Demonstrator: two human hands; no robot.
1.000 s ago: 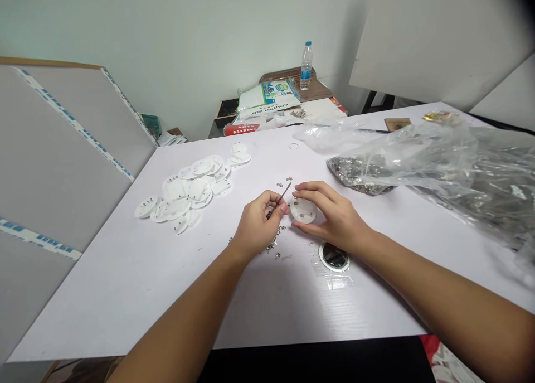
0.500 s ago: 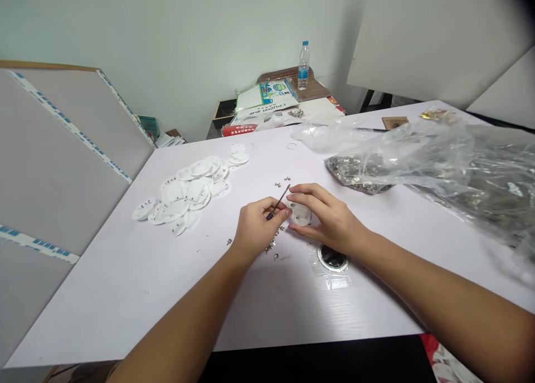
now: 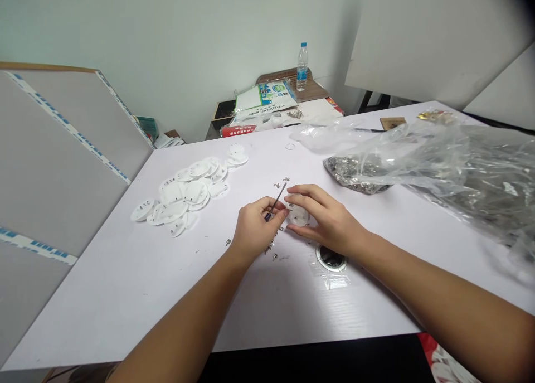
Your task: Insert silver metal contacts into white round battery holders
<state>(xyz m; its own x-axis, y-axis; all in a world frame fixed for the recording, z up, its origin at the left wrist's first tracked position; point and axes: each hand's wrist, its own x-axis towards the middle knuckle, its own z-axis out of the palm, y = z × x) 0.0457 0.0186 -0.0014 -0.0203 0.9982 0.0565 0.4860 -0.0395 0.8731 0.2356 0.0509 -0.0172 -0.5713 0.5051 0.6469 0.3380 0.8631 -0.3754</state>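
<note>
Gripping a slim tool, your left hand flanks the round disc your right hand clasps. Toward the bench's right edge, crinkled plastic holds metal bits.

Free strip left of left fingers, up to white discs; metal bits clutter near side; bag blocks beyond-right.

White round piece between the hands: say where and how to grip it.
Grip the white round piece by its rim, probably from the right, pinching its near and far edges: its outline is round, a metal part shows on its face, and the left hand with the slim tool crowds its left side.
</note>
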